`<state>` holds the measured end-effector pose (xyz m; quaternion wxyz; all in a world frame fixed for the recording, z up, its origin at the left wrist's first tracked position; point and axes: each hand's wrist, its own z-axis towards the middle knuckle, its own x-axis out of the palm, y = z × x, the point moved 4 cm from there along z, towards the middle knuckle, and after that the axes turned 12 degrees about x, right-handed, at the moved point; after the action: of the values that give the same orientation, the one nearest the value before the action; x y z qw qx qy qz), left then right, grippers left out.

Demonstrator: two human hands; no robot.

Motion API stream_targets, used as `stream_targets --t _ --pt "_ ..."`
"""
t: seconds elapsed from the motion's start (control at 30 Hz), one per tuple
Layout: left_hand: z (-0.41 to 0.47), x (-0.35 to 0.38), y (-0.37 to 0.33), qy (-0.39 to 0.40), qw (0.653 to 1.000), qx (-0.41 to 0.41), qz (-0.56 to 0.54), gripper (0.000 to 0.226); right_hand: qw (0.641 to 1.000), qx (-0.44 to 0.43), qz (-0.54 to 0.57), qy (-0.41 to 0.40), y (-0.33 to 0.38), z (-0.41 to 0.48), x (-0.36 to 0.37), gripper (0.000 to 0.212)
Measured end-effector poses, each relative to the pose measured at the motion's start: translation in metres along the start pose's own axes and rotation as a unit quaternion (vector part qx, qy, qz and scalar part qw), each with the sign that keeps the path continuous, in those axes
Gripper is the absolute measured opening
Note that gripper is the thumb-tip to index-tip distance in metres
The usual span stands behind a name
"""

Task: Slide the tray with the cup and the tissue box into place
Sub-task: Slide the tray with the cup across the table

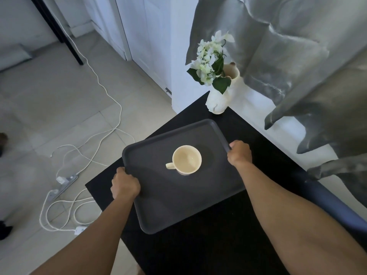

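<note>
A dark grey rectangular tray (pixel 158 205) lies on a black table (pixel 218 245), turned at an angle to the table's edges. A cream cup (pixel 187 160) stands upright and empty near the tray's middle, its handle pointing left. My left hand (pixel 125 184) grips the tray's left rim. My right hand (pixel 239 152) grips the right rim near the far corner. No tissue box is in view.
A white vase (pixel 219 100) with white flowers and green leaves stands at the table's far corner, close beyond the tray. Grey curtains (pixel 297 56) hang at the right over a white ledge. White cables and power strips (pixel 65 183) lie on the tiled floor at the left.
</note>
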<state>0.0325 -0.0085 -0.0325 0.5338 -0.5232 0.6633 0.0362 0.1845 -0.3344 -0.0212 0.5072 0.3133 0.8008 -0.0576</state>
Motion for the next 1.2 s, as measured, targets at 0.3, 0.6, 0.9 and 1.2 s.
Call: stream_targets --t 0.3,0.6,0.9,1.2 --pt "0.007 0.002 -0.025 0.008 0.999 0.039 0.006 0.040 0.999 0.033 0.032 0.001 -0.029 0.000 -0.013 0.029" --pt "-0.006 0.024 -0.096 0.037 0.988 0.146 0.027 0.043 0.992 0.106 0.066 -0.015 -0.101 -0.004 -0.052 0.017" --pt "0.002 0.054 -0.153 0.114 0.962 0.243 0.056 0.047 0.971 0.190 0.145 -0.025 -0.164 -0.030 -0.066 0.028" --pt "0.014 0.088 -0.193 0.179 0.936 0.296 0.063 0.039 0.940 0.282 0.192 0.018 -0.208 -0.050 -0.049 0.022"
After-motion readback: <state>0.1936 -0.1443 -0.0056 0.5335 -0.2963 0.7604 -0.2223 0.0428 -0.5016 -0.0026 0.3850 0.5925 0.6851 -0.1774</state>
